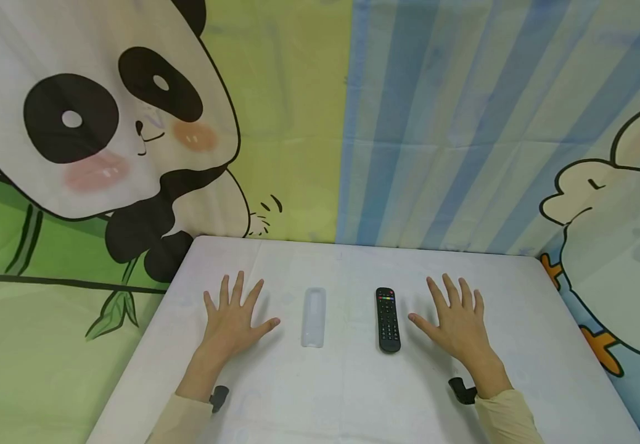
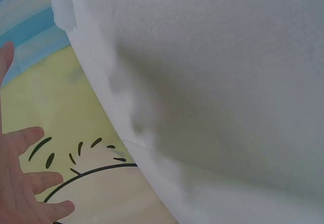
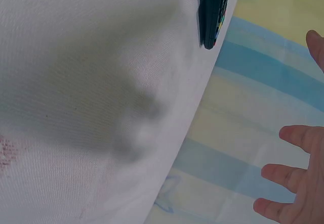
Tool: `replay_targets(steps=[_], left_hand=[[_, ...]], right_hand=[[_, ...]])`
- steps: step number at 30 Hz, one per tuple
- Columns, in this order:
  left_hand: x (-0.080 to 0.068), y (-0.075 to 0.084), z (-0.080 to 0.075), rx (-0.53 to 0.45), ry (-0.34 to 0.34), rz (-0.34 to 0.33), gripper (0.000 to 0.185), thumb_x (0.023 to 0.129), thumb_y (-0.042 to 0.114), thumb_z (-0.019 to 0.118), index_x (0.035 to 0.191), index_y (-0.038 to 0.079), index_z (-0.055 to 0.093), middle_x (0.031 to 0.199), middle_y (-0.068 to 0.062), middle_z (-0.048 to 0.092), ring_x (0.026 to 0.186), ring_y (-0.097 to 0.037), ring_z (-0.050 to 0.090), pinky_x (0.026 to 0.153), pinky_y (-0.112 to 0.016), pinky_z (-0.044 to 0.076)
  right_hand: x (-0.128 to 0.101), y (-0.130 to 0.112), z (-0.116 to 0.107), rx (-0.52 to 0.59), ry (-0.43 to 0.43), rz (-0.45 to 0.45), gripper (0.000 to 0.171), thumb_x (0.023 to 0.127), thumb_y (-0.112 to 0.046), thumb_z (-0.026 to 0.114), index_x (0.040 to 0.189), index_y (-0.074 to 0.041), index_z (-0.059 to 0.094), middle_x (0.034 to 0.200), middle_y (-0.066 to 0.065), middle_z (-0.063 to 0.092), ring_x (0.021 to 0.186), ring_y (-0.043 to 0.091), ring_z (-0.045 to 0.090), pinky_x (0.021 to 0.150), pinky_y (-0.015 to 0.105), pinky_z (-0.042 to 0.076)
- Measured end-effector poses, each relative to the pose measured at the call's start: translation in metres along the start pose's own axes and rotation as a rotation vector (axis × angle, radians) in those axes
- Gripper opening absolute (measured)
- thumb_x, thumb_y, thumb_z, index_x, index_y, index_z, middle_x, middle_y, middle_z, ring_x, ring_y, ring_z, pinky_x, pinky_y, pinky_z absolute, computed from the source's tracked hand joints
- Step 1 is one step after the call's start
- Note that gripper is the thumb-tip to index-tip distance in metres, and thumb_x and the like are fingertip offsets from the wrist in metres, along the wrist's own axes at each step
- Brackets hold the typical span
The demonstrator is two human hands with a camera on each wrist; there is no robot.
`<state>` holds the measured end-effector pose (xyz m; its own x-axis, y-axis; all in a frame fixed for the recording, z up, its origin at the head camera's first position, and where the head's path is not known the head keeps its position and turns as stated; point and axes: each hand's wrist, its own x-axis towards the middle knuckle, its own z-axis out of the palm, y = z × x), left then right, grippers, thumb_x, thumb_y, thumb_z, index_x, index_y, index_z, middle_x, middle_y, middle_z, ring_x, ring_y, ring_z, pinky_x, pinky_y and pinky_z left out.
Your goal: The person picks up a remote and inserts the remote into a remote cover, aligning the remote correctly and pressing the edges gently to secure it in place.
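A black remote control [image 1: 388, 320] with rows of small buttons lies lengthwise on the white table. To its left lies a clear, long, narrow plastic case [image 1: 314, 317], shaped like a remote cover. My left hand [image 1: 232, 324] hovers over the table left of the case, fingers spread and holding nothing. On the other side, my right hand [image 1: 457, 327] is held with fingers spread to the right of the remote, its thumb pointing toward it. Both hands cast shadows on the cloth. In the right wrist view the remote's end [image 3: 210, 27] shows near the table edge.
A white cloth covers the table [image 1: 348, 394]. Behind it hangs a printed curtain with a panda [image 1: 131, 111] on the left and blue stripes [image 1: 464, 123] on the right. Dark wrist cameras [image 1: 462, 391] sit at both wrists, below beige sleeves [image 1: 505, 419].
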<state>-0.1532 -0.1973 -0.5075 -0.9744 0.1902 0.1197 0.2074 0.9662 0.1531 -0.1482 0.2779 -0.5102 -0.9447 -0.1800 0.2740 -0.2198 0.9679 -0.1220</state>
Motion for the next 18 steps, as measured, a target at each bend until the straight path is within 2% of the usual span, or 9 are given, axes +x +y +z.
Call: replay_targets(steps=[12, 18], left_hand=[[-0.0021, 0.0, -0.0017, -0.009, -0.015, -0.011, 0.098, 0.083, 0.082, 0.052, 0.158, 0.02, 0.033, 0.164, -0.022, 0.01, 0.148, -0.048, -0.001, 0.104, -0.079, -0.005], [-0.0018, 0.0015, -0.0019, -0.038, 0.011, -0.002, 0.098, 0.083, 0.082, 0.052, 0.156, 0.019, 0.037, 0.162, -0.023, 0.016, 0.147, -0.048, 0.007, 0.104, -0.079, 0.002]], right_hand=[[-0.0008, -0.0012, -0.001, 0.019, -0.009, -0.001, 0.095, 0.086, -0.074, 0.057, 0.154, -0.011, 0.036, 0.155, 0.026, 0.029, 0.141, 0.053, 0.017, 0.108, 0.072, 0.009], [-0.0011, -0.0018, -0.0016, 0.023, -0.012, -0.003, 0.094, 0.087, -0.073, 0.057, 0.153, -0.01, 0.037, 0.154, 0.027, 0.031, 0.14, 0.053, 0.019, 0.108, 0.072, 0.01]])
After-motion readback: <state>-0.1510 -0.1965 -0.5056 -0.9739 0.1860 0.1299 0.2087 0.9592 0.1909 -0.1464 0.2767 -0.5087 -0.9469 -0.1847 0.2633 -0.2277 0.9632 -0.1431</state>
